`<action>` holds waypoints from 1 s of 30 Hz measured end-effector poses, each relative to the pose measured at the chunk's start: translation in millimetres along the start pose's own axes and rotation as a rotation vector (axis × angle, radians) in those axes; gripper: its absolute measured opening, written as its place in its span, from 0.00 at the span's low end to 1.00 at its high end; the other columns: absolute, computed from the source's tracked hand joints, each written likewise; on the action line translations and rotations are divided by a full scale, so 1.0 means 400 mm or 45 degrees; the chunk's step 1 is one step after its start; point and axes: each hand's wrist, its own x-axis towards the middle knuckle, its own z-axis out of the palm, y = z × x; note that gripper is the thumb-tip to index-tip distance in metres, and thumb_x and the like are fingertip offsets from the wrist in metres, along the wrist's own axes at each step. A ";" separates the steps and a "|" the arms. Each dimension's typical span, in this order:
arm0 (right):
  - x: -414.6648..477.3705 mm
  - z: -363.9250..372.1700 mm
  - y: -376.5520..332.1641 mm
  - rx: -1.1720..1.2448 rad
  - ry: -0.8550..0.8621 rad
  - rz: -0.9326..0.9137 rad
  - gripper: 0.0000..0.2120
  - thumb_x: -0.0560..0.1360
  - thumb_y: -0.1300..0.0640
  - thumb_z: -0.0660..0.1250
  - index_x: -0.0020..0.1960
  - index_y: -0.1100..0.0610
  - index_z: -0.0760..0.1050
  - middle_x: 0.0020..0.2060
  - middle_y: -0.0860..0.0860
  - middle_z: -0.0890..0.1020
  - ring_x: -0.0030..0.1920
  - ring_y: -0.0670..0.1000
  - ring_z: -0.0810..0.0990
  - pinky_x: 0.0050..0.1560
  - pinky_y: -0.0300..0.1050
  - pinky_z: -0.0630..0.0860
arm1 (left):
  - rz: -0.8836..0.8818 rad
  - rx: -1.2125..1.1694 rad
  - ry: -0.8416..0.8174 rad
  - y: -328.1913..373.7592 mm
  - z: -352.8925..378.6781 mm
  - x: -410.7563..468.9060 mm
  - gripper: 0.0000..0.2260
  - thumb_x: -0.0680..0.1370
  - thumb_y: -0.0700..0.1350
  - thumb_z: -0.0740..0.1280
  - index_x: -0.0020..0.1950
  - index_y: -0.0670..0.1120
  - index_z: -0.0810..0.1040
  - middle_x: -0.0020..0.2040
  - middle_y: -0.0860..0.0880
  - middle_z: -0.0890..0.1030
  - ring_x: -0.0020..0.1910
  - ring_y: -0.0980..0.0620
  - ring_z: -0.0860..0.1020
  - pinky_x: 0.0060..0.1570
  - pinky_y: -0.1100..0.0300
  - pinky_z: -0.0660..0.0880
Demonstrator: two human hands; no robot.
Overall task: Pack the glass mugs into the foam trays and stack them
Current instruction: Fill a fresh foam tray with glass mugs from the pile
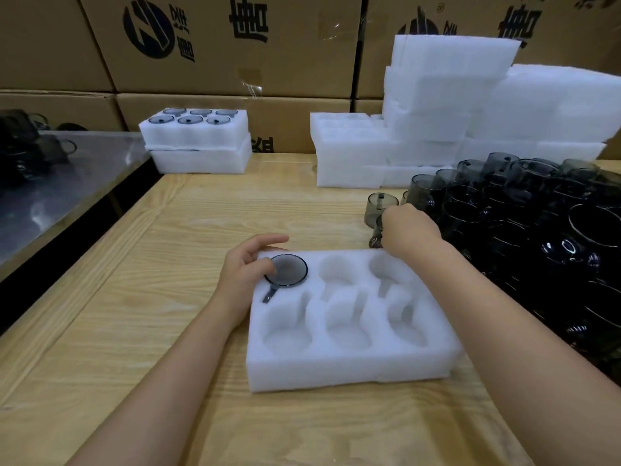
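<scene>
Here, one mug (pixel 286 270) sits in the foam tray (pixel 353 368) (five pockets empty); my left grip (pixel 248 267) rests slack on it, right grip (pixel 408 230) clasps a second mug (pixel 376 235).

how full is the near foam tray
Nearly empty: the foam tray holds one mug in its far-left pocket; the other five pockets are bare.

Foam tray (pixel 336 371) centre on surface (pixel 151 314); one mug (pixel 288 269) in its far-left pocket. Loose mugs (pixel 537 237) to right. Packed stack (pixel 198 146) behind left, apparently two trays.
</scene>
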 end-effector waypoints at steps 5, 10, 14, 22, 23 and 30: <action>-0.023 -0.022 0.006 0.166 0.136 -0.044 0.09 0.76 0.63 0.62 0.54 0.60 0.77 0.53 0.60 0.77 0.52 0.62 0.77 0.44 0.45 0.69 | -0.053 0.095 -0.196 0.016 -0.028 0.010 0.20 0.63 0.37 0.65 0.53 0.48 0.83 0.50 0.45 0.84 0.54 0.42 0.79 0.55 0.48 0.74; -0.090 -0.122 0.041 0.395 0.357 -0.302 0.07 0.76 0.57 0.64 0.46 0.58 0.80 0.40 0.52 0.81 0.44 0.54 0.77 0.44 0.40 0.71 | 0.196 0.308 -0.070 0.082 -0.014 0.033 0.10 0.79 0.38 0.63 0.57 0.50 0.79 0.51 0.54 0.84 0.53 0.57 0.80 0.53 0.62 0.71; -0.176 -0.175 0.024 0.589 0.158 -0.537 0.05 0.74 0.55 0.68 0.42 0.50 0.81 0.32 0.40 0.79 0.36 0.37 0.76 0.39 0.26 0.68 | 0.229 0.416 -0.312 0.159 0.032 0.047 0.12 0.81 0.52 0.60 0.64 0.56 0.74 0.57 0.57 0.82 0.56 0.59 0.79 0.59 0.59 0.71; -0.189 -0.128 -0.025 0.584 -0.029 -0.635 0.06 0.75 0.54 0.67 0.43 0.49 0.82 0.34 0.44 0.81 0.39 0.44 0.77 0.41 0.40 0.73 | 0.077 0.398 -0.611 0.149 0.105 0.055 0.17 0.79 0.31 0.58 0.63 0.45 0.75 0.52 0.48 0.84 0.52 0.58 0.80 0.53 0.69 0.72; -0.187 -0.126 -0.026 0.588 -0.024 -0.638 0.06 0.75 0.54 0.67 0.43 0.49 0.82 0.34 0.45 0.81 0.38 0.45 0.77 0.41 0.40 0.74 | 0.104 0.391 -0.602 0.146 0.109 0.055 0.17 0.79 0.30 0.57 0.63 0.44 0.75 0.52 0.48 0.84 0.52 0.58 0.80 0.54 0.67 0.73; -0.183 -0.101 -0.049 0.469 0.012 -0.657 0.05 0.75 0.53 0.66 0.42 0.50 0.81 0.39 0.50 0.81 0.44 0.51 0.78 0.47 0.48 0.76 | 0.259 0.312 -0.558 0.126 0.129 0.052 0.25 0.75 0.23 0.54 0.56 0.50 0.77 0.51 0.54 0.82 0.51 0.63 0.80 0.52 0.68 0.73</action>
